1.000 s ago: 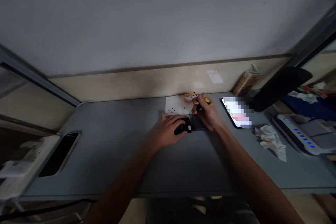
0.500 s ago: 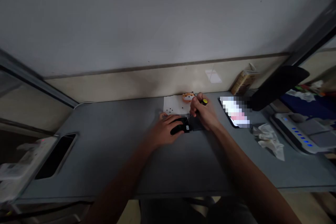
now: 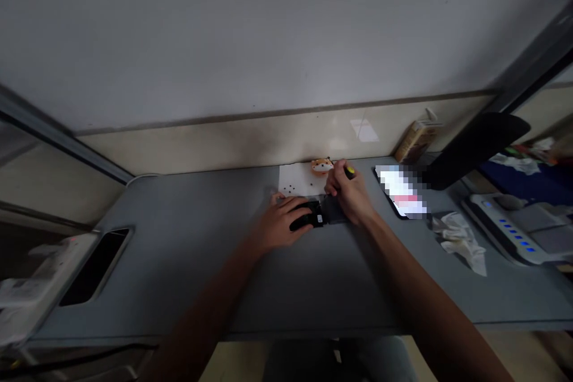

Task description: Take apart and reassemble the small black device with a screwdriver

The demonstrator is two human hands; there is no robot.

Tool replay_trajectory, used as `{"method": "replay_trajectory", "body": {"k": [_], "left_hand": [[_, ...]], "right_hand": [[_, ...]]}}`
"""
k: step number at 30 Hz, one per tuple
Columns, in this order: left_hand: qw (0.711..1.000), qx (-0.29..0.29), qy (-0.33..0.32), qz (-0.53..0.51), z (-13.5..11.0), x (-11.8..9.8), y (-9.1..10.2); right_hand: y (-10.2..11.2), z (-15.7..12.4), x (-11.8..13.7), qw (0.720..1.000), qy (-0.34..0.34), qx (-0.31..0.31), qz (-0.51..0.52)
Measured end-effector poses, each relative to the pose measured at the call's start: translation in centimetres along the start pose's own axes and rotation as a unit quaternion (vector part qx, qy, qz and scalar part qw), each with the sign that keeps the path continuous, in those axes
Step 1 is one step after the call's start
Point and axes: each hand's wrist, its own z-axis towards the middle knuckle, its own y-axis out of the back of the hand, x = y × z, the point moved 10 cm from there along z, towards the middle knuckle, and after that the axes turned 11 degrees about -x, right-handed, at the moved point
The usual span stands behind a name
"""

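My left hand [image 3: 282, 222] grips a black handheld device [image 3: 310, 216] on the grey desk, with a small white label on the device. A dark flat panel [image 3: 334, 209] extends from it beneath my right hand [image 3: 349, 193]. That hand holds a small screwdriver with a yellow-and-black handle [image 3: 350, 172], and its tip is hidden by my fingers. Just beyond the hands lies a white sheet of paper [image 3: 295, 180] with several tiny black screws [image 3: 290, 188] on it. An orange animal-face figurine [image 3: 322, 165] sits at the paper's far edge.
A smartphone with a pixelated screen [image 3: 400, 192] lies right of my hands. Farther right are crumpled tissue [image 3: 459, 243], a device with blue lights [image 3: 510, 228], a black curved object [image 3: 474, 149] and a small cardboard box [image 3: 418, 141]. The desk has a dark slot [image 3: 95, 267] at left.
My head view has shifted slightly. The screwdriver handle has tilted a little in my right hand, and my left hand stays on the black device.
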Motion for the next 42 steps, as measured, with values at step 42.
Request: {"method": "replay_trajectory", "body": {"k": [42], "left_hand": [[0.995, -0.048, 0.079, -0.043, -0.3, 2.3, 1.3]], "right_hand": [[3.9, 0.5, 3.3, 0.928, 0.147, -0.152, -0.308]]}}
